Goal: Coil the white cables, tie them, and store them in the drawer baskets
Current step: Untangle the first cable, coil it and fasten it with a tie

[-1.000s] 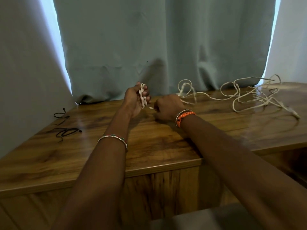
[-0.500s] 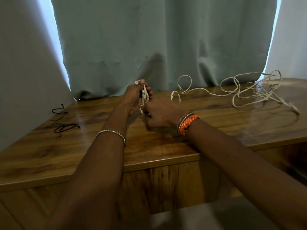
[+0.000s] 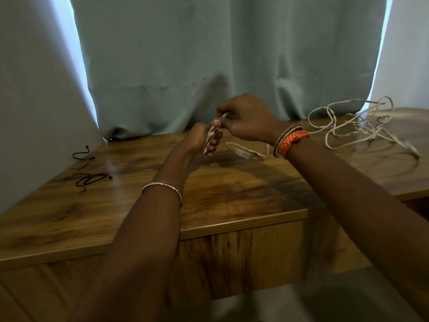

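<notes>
Cable (image 3: 210,137) coils sit gripped in left hand (image 3: 199,141); right hand (image 3: 246,119) pinches its strand just above.

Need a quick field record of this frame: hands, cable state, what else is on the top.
left hand: grips the coiled white cable
right hand: pinches a strand of the same cable above the coil
loose white cables: tangled, uncoiled, on the wooden top, right side
black ties: lying on the left side
backdrop: grey-green curtain
drawer baskets: not in view
</notes>
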Action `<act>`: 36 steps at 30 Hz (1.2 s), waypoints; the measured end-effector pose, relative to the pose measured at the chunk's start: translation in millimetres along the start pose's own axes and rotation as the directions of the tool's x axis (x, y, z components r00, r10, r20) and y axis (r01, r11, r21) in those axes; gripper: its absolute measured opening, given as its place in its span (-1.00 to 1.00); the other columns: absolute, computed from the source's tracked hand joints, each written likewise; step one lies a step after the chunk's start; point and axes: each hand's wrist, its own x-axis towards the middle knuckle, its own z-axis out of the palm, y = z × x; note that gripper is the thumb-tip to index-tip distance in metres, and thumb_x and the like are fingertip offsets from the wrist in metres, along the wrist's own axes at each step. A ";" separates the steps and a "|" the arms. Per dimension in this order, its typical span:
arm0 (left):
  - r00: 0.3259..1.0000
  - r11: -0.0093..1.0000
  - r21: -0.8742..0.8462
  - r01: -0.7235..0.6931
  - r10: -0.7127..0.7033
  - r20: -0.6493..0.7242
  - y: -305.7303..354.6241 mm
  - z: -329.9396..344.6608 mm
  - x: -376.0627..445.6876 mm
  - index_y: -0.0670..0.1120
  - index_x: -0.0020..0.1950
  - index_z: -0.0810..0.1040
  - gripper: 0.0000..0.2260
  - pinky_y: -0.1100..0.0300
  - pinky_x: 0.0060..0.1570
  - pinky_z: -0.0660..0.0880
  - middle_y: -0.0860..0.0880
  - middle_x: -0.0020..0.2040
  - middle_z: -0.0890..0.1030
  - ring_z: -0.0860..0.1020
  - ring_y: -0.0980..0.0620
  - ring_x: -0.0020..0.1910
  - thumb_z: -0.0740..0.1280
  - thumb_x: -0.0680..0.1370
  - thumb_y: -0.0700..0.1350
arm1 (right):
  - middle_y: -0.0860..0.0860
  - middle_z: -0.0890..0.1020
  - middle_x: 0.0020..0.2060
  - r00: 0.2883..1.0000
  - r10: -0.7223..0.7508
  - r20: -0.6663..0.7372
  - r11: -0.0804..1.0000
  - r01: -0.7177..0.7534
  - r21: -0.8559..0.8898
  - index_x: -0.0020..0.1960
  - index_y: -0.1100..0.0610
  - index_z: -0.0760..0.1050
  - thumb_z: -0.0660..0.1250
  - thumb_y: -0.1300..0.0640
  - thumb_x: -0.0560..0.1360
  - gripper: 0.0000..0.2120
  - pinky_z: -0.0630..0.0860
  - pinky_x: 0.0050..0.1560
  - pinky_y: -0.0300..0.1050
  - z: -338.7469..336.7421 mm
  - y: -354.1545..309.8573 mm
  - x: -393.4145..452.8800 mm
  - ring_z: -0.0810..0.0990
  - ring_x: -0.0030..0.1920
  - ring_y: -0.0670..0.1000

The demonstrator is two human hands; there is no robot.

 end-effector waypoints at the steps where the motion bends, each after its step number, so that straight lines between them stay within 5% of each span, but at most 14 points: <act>1: 1.000 1.000 0.007 0.000 -0.001 0.028 0.7 -0.3 0.2 -0.11 -0.36 0.28 -0.66 0.42 -0.62 0.19 0.07 -0.66 0.29 0.22 0.13 -0.70 -0.07 0.59 -0.16 | -0.03 0.58 -0.29 1.000 0.005 -0.011 1.000 -0.005 0.025 -0.13 0.13 0.58 0.30 -0.01 0.49 -0.79 0.44 -0.23 -0.06 1.3 2.2 2.7 0.53 -0.21 0.02; 10: 0.994 0.941 -0.334 -0.047 0.076 0.074 13.4 3.4 -2.0 -0.10 -0.40 0.19 -0.47 0.47 -0.63 0.06 0.09 -0.69 0.17 0.12 0.16 -0.76 -0.15 0.62 0.20 | 0.04 0.60 -0.28 0.954 0.197 -0.228 0.903 -0.087 0.420 -0.20 0.07 0.59 0.24 -0.08 0.42 -0.74 0.47 -0.17 0.02 34.0 11.1 17.6 0.53 -0.23 0.03; 15: 0.989 0.912 -0.410 -0.004 0.065 0.134 10.9 -3.6 -3.1 -0.10 -0.40 0.22 -0.48 0.49 -0.62 0.05 0.10 -0.70 0.17 0.13 0.18 -0.76 -0.13 0.61 0.20 | -0.07 0.62 -0.32 0.963 0.240 -0.126 0.850 -0.146 0.506 -0.20 -0.03 0.62 0.26 -0.06 0.44 -0.81 0.51 -0.12 0.04 48.1 20.0 32.1 0.59 -0.23 -0.01; 19: 0.993 0.877 -0.479 0.023 0.036 0.114 4.3 -16.2 1.3 -0.05 -0.59 0.34 -0.39 0.51 -0.62 0.05 0.10 -0.70 0.18 0.11 0.18 -0.77 -0.06 0.62 0.12 | -0.24 0.55 -0.48 0.963 0.270 -0.008 0.806 -0.222 0.548 -0.21 -0.03 0.64 0.39 0.02 0.46 -0.89 0.40 -0.20 -0.21 59.4 21.2 49.6 0.50 -0.35 -0.25; 23: 0.998 0.857 -0.513 0.040 -0.012 0.057 -9.9 -33.8 7.9 -0.03 -0.62 0.34 -0.40 0.52 -0.64 0.05 0.10 -0.71 0.18 0.11 0.17 -0.78 -0.05 0.61 0.08 | -0.20 0.50 -0.49 0.952 0.302 0.057 0.785 -0.282 0.552 -0.31 -0.01 0.58 0.37 0.06 0.48 -0.81 0.36 -0.07 -0.12 88.5 14.3 58.2 0.47 -0.33 -0.16; 27: 0.999 0.838 -0.546 0.017 -0.039 -0.029 -18.7 -45.6 11.5 -0.03 -0.66 0.32 -0.37 0.52 -0.64 0.05 0.10 -0.72 0.18 0.12 0.17 -0.79 -0.11 0.60 0.05 | 0.08 0.68 -0.22 0.966 0.256 0.028 0.874 -0.244 0.421 -0.11 0.10 0.63 0.20 -0.02 0.55 -0.71 0.40 0.10 0.10 117.1 6.0 54.9 0.60 -0.12 0.13; 31: 0.988 0.734 -0.666 -0.132 0.040 -0.151 -12.0 -42.1 9.3 -0.02 -0.66 0.30 -0.40 0.51 -0.64 0.03 0.10 -0.72 0.16 0.10 0.17 -0.78 -0.09 0.59 -0.02 | 0.12 0.64 0.02 0.991 0.130 0.041 0.988 -0.133 0.077 0.14 0.12 0.50 0.18 0.12 0.51 -0.75 0.32 0.13 0.01 111.8 1.9 46.6 0.57 0.07 0.19; 33: 0.977 0.673 -0.714 -0.194 0.070 -0.200 -10.5 -40.4 7.6 -0.03 -0.64 0.29 -0.43 0.51 -0.65 0.04 0.09 -0.71 0.16 0.10 0.16 -0.77 -0.08 0.59 -0.05 | 0.17 0.59 0.12 0.988 0.095 0.125 0.994 -0.088 -0.066 0.33 0.15 0.35 0.21 0.28 0.48 -0.59 0.30 0.17 -0.01 108.5 0.7 37.7 0.52 0.14 0.22; 36: 0.971 0.651 -0.727 -0.218 0.074 -0.225 -10.8 -40.5 2.9 -0.03 -0.62 0.28 -0.45 0.50 -0.66 0.04 0.08 -0.70 0.16 0.10 0.15 -0.77 -0.07 0.59 -0.06 | 0.17 0.57 0.15 0.988 0.110 0.111 0.981 -0.090 -0.171 0.36 0.16 0.29 0.21 0.30 0.46 -0.53 0.30 0.18 -0.01 106.5 -3.8 31.1 0.51 0.15 0.20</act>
